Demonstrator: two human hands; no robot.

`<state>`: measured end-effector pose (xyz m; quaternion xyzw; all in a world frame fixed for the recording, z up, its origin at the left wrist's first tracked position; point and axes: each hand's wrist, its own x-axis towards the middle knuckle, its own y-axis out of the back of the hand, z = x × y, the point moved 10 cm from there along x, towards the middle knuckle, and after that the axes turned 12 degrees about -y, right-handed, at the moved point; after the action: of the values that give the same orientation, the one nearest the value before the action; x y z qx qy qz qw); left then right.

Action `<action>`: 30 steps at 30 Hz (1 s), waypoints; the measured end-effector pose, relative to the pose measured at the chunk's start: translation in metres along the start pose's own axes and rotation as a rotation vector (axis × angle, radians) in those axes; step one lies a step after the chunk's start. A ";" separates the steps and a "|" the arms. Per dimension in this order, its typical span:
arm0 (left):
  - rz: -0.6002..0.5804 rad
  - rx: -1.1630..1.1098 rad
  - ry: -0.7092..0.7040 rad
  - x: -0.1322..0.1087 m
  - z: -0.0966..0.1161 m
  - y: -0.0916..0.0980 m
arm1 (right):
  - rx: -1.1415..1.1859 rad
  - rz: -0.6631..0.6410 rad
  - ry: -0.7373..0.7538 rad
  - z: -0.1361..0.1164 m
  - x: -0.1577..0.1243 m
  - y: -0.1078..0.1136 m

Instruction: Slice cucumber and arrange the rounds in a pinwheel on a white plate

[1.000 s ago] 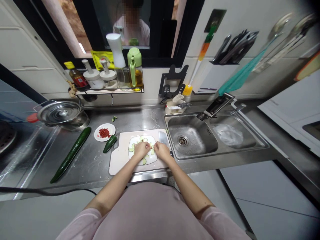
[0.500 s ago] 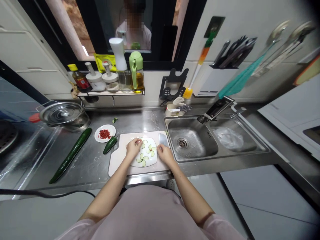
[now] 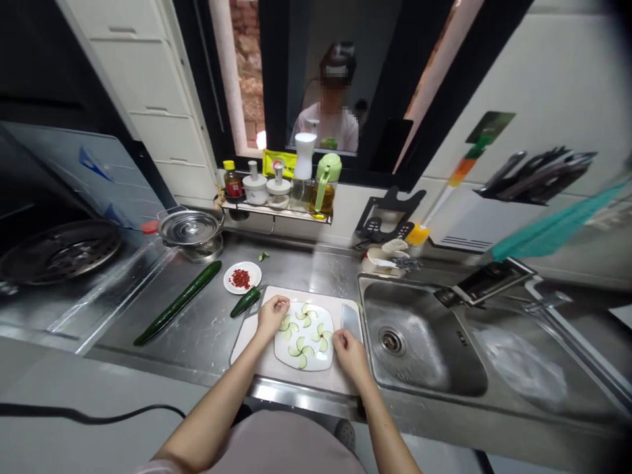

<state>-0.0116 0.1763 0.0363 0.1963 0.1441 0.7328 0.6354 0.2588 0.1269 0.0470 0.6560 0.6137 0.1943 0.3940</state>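
Found cucumber slices [image 3: 303, 361] fanned on plate [image 3: 281, 351]. Noted left hand [image 3: 270, 319] and right hand [image 3: 352, 355] apart, at plate's opposite edges; could not tell grips. Judged decorating under way, calling next for red bits [image 3: 240, 278], left of plate.

No lettering can be read, the red label [image 3: 234, 189] on the dark bottle [image 3: 231, 176] being too blurred.

Access to the plate [image 3: 308, 331] is open from the far side, between the left hand [image 3: 273, 316] and the knife [image 3: 350, 318]. Right approach obstructed by the right hand [image 3: 351, 353]. At left, the cucumber piece [image 3: 245, 302] and small dish [image 3: 255, 274] obstruct. Bare counter [image 3: 207, 336] noted between the long cucumber [image 3: 180, 303] and the board [image 3: 244, 338].
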 end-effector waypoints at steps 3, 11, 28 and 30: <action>0.052 -0.105 -0.039 0.002 -0.004 0.008 | 0.043 0.000 0.027 -0.003 0.000 0.002; 0.221 -0.188 -0.034 0.028 -0.042 0.066 | 0.145 -0.016 0.062 -0.009 -0.005 0.004; -0.109 0.620 0.027 0.100 -0.077 0.122 | 0.109 -0.059 0.039 -0.012 -0.009 -0.005; -0.224 0.698 -0.009 0.104 -0.076 0.111 | 0.106 -0.058 0.034 -0.010 -0.010 -0.005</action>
<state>-0.1569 0.2652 0.0312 0.3875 0.4034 0.5645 0.6070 0.2461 0.1194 0.0517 0.6546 0.6484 0.1612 0.3537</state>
